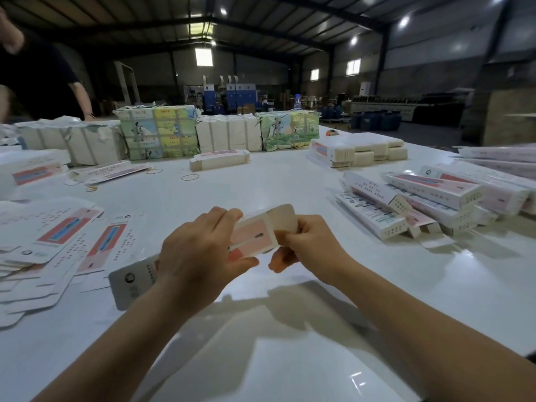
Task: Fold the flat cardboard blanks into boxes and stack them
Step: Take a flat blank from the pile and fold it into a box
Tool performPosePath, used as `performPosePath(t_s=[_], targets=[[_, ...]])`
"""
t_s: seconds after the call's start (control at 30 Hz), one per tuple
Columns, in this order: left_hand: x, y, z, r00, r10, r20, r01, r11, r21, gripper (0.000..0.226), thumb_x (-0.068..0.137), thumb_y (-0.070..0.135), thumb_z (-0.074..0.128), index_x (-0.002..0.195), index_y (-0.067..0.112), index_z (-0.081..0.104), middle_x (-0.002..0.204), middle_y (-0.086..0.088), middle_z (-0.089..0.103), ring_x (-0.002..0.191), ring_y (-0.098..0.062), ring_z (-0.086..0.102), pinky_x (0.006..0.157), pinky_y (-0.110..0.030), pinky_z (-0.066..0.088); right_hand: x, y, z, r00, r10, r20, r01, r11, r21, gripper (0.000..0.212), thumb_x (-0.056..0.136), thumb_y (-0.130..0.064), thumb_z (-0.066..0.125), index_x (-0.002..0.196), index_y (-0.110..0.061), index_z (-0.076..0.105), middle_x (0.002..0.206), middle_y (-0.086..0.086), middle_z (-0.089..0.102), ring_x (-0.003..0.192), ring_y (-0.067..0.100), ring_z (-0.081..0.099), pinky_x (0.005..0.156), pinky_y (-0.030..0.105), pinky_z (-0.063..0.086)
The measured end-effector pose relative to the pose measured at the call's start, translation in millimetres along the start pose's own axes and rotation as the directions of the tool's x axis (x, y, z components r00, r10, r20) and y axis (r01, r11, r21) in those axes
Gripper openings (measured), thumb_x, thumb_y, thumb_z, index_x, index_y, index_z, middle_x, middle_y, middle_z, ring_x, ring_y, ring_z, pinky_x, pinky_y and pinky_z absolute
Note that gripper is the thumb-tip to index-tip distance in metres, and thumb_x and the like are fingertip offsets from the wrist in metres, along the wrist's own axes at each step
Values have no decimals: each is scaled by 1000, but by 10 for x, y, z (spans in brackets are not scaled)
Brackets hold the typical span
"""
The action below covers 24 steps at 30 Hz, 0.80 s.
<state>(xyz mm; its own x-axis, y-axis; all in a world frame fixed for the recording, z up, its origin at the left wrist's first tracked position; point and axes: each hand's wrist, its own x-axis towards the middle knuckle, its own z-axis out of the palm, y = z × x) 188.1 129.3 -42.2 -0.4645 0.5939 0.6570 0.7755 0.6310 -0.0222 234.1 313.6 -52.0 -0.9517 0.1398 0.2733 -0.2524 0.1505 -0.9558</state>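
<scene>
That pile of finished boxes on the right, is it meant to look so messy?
The finished boxes lie crisscrossed at odd angles, some with end flaps open. Loose rubber bands are scattered on the table.

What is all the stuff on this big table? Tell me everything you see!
Box being folded: one, pink and white, held in both hands.
Flat blanks: many, white and pink, spread at left.
Folded boxes: a pile, white and pink, at right.
Wrapped bundles: several, white or picture-printed, far edge.
Rubber bands: a few, yellow, mid-table.
Table: one, white.
Left hand: grips the box.
Right hand: pinches its end flap.
</scene>
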Motion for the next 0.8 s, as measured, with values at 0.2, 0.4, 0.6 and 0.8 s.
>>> performPosePath(t_s=[0.2,0.4,0.6,0.8], targets=[[-2,-168,-45,944,-330,-4,319,917,-241,74,70,68,60,123,16,56,104,-3,61,83,-22,56,64,-39,54,-57,20,61,841,-321,-435,269,947,-179,19,89,-5,59,95,-23,58,76,-2,63,60,16,61,52,35,53],[-4,-76,54,956,-289,48,292,920,-262,73,65,70,49,121,23,56,101,2,60,79,-15,55,60,-30,54,-110,84,283,820,-527,-222,373,786,-493,26,90,-3,56,113,-4,67,89,3,54,75,10,53,65,21,48],[-11,-88,87,964,-251,88,266,923,-280,71,64,72,47,120,28,55,94,12,53,79,-12,55,65,-33,55,-152,27,257,755,-647,-101,321,501,-804,22,81,-13,53,90,-8,72,109,10,54,99,22,47,81,24,40],[-22,-107,80,960,-196,199,254,909,-330,74,65,79,48,120,31,54,96,14,53,77,-11,55,64,-23,54,-191,-51,196,837,-542,-69,388,678,-624,32,75,-16,51,100,-10,70,112,-6,63,117,8,40,102,61,30]])
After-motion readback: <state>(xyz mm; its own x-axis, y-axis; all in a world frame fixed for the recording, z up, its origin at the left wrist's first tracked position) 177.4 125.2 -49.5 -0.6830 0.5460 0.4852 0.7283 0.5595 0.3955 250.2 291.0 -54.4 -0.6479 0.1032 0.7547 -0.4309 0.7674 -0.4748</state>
